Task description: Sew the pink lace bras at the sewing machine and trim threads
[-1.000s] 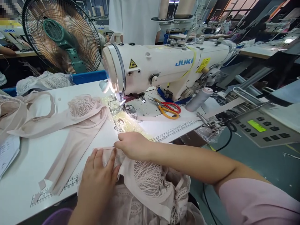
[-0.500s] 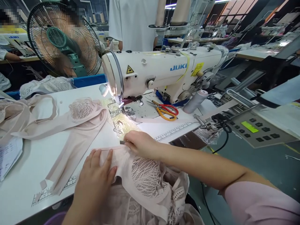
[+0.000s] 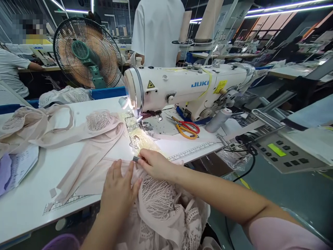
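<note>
Pale-pink lace bra [image 3: 158, 198] spills over the desk's near edge below the right hand [image 3: 156, 165], fingers pinching a small grey piece [image 3: 135, 159]; the left hand [image 3: 119, 189] rests fingers-spread on the bra, bare desk [image 3: 23, 211] farther left.

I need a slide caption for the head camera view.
Left hand on a pale garment, right hand holding a small dark object, near a sewing machine.

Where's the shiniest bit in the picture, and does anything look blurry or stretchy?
Head view: glare is strongest under the left end of the sewing machine; head view: the fan blades smear into a brownish haze; head view: the right arm looks stretched, perhaps by a wide lens; head view: left hand and right hand look fairly clear.
</note>
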Tool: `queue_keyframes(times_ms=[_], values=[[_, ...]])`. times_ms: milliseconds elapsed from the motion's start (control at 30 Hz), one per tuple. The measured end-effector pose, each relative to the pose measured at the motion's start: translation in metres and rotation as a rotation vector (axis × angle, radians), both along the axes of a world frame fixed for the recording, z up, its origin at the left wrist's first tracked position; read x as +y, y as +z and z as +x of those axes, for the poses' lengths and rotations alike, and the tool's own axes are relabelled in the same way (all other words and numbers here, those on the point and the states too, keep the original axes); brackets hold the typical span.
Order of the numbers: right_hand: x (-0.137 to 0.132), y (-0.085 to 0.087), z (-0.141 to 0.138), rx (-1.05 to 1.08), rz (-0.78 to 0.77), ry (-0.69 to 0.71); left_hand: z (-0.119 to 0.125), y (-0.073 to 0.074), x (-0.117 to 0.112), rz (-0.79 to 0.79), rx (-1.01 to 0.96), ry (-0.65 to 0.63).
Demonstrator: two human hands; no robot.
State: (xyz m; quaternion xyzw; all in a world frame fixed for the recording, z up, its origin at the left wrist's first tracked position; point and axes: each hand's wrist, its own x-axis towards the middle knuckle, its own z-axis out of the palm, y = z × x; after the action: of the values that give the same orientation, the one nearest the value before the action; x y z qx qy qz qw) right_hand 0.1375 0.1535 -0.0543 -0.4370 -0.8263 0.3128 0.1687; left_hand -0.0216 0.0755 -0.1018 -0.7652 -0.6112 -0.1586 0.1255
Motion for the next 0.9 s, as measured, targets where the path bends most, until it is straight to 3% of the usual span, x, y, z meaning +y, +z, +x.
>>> queue_keyframes(times_ms=[100,233,433,900], values=[[0.009,0.002,-0.007,-0.122,0.181,0.107,-0.001,-0.007,0.002,0.052,0.072,-0.027],[0.017,-0.002,-0.023,-0.283,0.311,0.162,-0.006,-0.003,0.002,0.093,0.115,-0.074],[0.018,-0.007,-0.036,-0.387,0.359,0.196,-0.005,-0.002,0.003,0.13,0.13,-0.115],[0.019,0.016,-0.014,-0.5,0.32,0.361,-0.007,0.003,0.002,0.043,0.135,-0.161]])
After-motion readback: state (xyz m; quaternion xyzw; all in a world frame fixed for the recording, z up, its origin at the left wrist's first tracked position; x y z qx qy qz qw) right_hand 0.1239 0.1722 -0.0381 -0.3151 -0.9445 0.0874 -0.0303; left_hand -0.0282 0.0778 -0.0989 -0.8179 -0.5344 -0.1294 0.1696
